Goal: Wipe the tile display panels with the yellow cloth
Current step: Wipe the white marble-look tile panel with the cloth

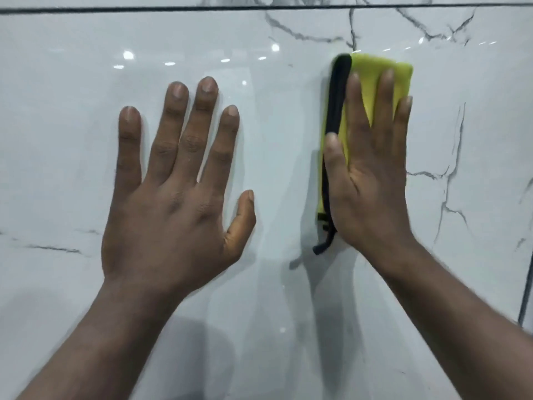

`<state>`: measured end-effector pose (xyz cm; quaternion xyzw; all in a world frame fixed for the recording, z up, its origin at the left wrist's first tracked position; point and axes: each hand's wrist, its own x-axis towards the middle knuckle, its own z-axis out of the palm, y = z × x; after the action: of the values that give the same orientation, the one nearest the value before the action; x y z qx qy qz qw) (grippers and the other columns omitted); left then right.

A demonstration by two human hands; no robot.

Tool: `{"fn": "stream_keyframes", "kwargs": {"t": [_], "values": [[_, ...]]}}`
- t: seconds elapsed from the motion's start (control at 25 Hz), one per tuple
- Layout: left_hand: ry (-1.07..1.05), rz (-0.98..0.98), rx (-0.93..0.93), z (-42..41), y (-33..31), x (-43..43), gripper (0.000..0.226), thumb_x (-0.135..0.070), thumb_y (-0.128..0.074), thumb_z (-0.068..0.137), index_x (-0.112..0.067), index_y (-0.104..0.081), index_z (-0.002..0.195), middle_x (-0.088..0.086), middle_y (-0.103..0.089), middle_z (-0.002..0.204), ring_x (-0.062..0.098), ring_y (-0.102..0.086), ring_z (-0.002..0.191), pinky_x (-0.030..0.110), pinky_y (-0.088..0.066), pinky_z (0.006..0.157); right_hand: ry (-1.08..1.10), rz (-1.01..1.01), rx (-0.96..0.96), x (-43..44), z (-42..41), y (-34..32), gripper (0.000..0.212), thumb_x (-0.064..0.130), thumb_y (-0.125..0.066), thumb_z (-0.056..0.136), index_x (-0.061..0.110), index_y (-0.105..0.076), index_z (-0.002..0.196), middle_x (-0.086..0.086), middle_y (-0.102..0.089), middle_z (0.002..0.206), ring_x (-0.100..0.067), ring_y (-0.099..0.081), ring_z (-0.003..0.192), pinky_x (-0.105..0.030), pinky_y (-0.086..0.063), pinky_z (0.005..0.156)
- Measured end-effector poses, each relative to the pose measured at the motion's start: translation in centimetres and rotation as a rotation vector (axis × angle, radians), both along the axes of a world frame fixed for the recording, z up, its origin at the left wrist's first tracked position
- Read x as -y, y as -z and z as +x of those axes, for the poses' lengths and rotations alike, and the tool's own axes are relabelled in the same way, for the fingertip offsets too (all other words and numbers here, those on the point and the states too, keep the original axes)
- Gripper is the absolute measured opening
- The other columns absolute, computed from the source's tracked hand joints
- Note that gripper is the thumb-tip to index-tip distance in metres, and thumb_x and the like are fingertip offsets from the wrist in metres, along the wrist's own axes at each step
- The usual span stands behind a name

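A glossy white tile panel (277,174) with grey marble veins fills the view. My right hand (372,180) lies flat, fingers straight, pressing a folded yellow cloth (372,73) with a black edge against the panel at the upper right. Most of the cloth is hidden under the palm; its yellow top and black left border stick out. My left hand (176,197) lies flat on the panel to the left, fingers spread, apart from the cloth and holding nothing.
A dark grout line (259,8) runs across the top, with another panel above it. A second dark joint (526,287) runs down at the right edge. Ceiling lights reflect in the glossy surface.
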<state>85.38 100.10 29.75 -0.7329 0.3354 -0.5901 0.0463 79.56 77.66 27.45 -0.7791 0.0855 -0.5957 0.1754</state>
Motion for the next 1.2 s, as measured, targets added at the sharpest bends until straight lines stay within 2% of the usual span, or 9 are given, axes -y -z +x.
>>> {"fn": "stream_keyframes", "kwargs": {"t": [0.16,0.28,0.44,0.6,0.68,0.84,0.92,1.08,1.2], "values": [[-0.029,-0.003,0.019,-0.3,0.0,-0.1,0.082,-0.051,-0.037,0.109,-0.011,-0.007,0.174,0.014,-0.001,0.181,0.034,-0.001,0.168,0.064,-0.004,0.133,-0.046,-0.215,-0.035,-3.4,-0.7,2.9,0.062,0.043,-0.036,0.113,0.037,-0.008,0.168,0.007,0.009,0.177,-0.025,0.018,0.161,-0.061,-0.011,0.129],[-0.034,0.002,0.022,0.0,0.2,-0.3,0.082,-0.051,-0.036,0.109,-0.011,-0.005,0.174,0.014,0.002,0.181,0.034,0.002,0.168,0.065,-0.005,0.133,-0.045,-0.180,-0.103,-0.9,-1.3,5.8,0.064,0.048,-0.033,0.111,0.042,-0.001,0.166,0.010,0.015,0.175,-0.022,0.021,0.161,-0.054,-0.003,0.130],[-0.002,0.015,0.022,-0.1,-0.3,-0.5,0.084,-0.052,-0.040,0.108,-0.009,-0.009,0.173,0.015,0.001,0.181,0.034,0.001,0.168,0.065,-0.007,0.133,-0.006,-0.016,-0.015,-0.3,0.0,-0.5,0.063,0.044,-0.028,0.114,0.034,0.002,0.168,0.002,0.018,0.175,-0.027,0.020,0.161,-0.049,0.009,0.128],[0.049,0.027,-0.020,-0.6,0.7,-3.4,0.087,-0.053,-0.055,0.102,-0.015,-0.021,0.173,0.013,-0.005,0.181,0.032,-0.004,0.168,0.064,-0.006,0.133,-0.096,-0.128,-0.092,-6.5,-0.6,3.6,0.066,0.044,-0.035,0.113,0.041,0.002,0.167,0.012,0.021,0.174,-0.021,0.027,0.159,-0.052,0.005,0.128],[0.012,0.022,-0.014,-0.6,1.6,-7.1,0.087,-0.053,-0.053,0.102,-0.016,-0.020,0.173,0.011,-0.004,0.182,0.031,-0.004,0.168,0.064,-0.004,0.133,-0.038,-0.138,-0.161,-6.5,-0.8,6.9,0.064,0.052,-0.027,0.113,0.040,0.006,0.167,0.008,0.019,0.175,-0.024,0.024,0.160,-0.057,0.001,0.129],[-0.005,-0.050,-0.021,-0.4,0.9,-14.3,0.086,-0.052,-0.052,0.100,-0.014,-0.023,0.172,0.010,-0.006,0.182,0.031,-0.004,0.168,0.065,-0.006,0.133,0.005,0.126,-0.045,-8.3,1.3,0.1,0.069,0.055,-0.022,0.108,0.036,0.007,0.168,0.001,0.019,0.175,-0.028,0.022,0.160,-0.058,0.004,0.129],[0.003,-0.071,-0.021,-0.3,0.4,-16.6,0.086,-0.052,-0.052,0.100,-0.014,-0.024,0.172,0.010,-0.006,0.182,0.030,-0.004,0.168,0.065,-0.006,0.133,-0.047,0.035,-0.028,-13.7,1.4,-1.5,0.066,0.048,-0.029,0.111,0.040,0.005,0.167,0.008,0.023,0.174,-0.025,0.025,0.159,-0.054,0.006,0.126],[-0.002,-0.076,-0.012,0.2,1.2,-21.8,0.085,-0.051,-0.051,0.101,-0.013,-0.024,0.172,0.011,-0.008,0.181,0.031,-0.007,0.168,0.064,-0.005,0.133,-0.045,-0.227,-0.177,-18.9,0.0,6.1,0.064,0.048,-0.029,0.113,0.043,0.007,0.166,0.011,0.024,0.173,-0.021,0.027,0.159,-0.051,0.004,0.128],[-0.006,-0.075,-0.013,1.5,1.6,-25.1,0.084,-0.050,-0.051,0.101,-0.013,-0.024,0.172,0.011,-0.010,0.181,0.031,-0.010,0.168,0.066,-0.008,0.132,0.089,-0.032,-0.111,-15.9,1.6,3.4,0.069,0.053,-0.016,0.108,0.029,0.010,0.167,-0.001,0.020,0.174,-0.026,0.022,0.160,-0.062,0.001,0.128]]}}
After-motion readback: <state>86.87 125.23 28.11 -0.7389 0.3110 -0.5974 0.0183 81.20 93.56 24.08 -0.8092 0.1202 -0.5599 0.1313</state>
